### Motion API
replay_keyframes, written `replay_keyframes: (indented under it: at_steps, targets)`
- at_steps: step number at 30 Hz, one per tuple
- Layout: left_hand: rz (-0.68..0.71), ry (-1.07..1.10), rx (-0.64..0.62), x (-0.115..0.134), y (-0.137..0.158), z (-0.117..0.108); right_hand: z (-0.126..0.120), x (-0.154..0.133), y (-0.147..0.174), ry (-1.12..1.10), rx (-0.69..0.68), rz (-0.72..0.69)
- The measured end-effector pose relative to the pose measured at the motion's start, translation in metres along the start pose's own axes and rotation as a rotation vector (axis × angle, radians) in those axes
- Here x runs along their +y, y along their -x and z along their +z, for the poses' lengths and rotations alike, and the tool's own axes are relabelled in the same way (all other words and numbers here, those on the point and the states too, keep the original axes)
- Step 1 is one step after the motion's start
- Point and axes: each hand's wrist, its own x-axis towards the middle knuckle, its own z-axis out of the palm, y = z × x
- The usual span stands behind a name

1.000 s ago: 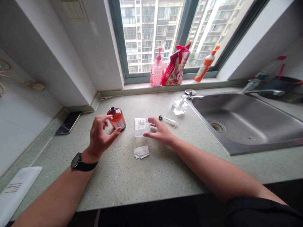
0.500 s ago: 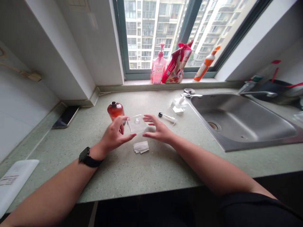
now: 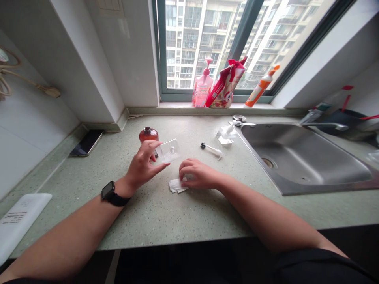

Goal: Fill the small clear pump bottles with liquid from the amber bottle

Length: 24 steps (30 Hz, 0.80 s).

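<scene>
My left hand (image 3: pixel 145 163), with a black watch on its wrist, grips a clear square bottle (image 3: pixel 166 152) by its left side. The bottle is tilted so its round opening faces me. My right hand (image 3: pixel 197 173) has its fingers curled down at the right end of a folded white tissue (image 3: pixel 177 185), pinching that end; the fingertips partly hide it. Behind my left hand stands an amber bottle (image 3: pixel 148 134) without a cap, its lower part covered. A pump head (image 3: pixel 211 150) with a black collar lies right of the clear bottle.
A clear block-shaped pump bottle (image 3: pixel 225 136) stands beside the steel sink (image 3: pixel 308 157). At the back left lies a phone (image 3: pixel 87 142); a white tray-like object (image 3: pixel 25 221) is nearer. The windowsill holds a pink pump bottle (image 3: pixel 202 90), a red bag (image 3: pixel 226 85) and an orange-white bottle (image 3: pixel 259 90).
My right hand has left the clear bottle's side and moved down and toward me to the tissue, its fingers closing. The left hand keeps the bottle, now tilted more.
</scene>
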Motion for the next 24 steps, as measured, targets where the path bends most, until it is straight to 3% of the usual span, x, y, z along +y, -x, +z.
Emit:
replay_keyframes:
  at_steps: [7,13,19,22,24]
  targets:
    - [0.008,0.015,-0.025,-0.002,0.000,0.001,0.003,-0.011,0.000,0.092,0.002,0.090]
    - [0.015,0.030,-0.052,-0.002,0.000,0.001,0.007,-0.010,-0.002,-0.037,0.009,0.047]
    - [0.010,0.041,-0.056,-0.001,0.000,0.001,-0.012,0.008,0.002,-0.562,0.094,0.161]
    - [-0.001,0.049,-0.061,-0.002,0.001,0.001,-0.020,0.021,0.003,-0.871,0.228,0.223]
    - [-0.001,0.048,-0.076,-0.002,0.001,0.001,-0.021,0.028,0.002,-0.956,0.380,0.242]
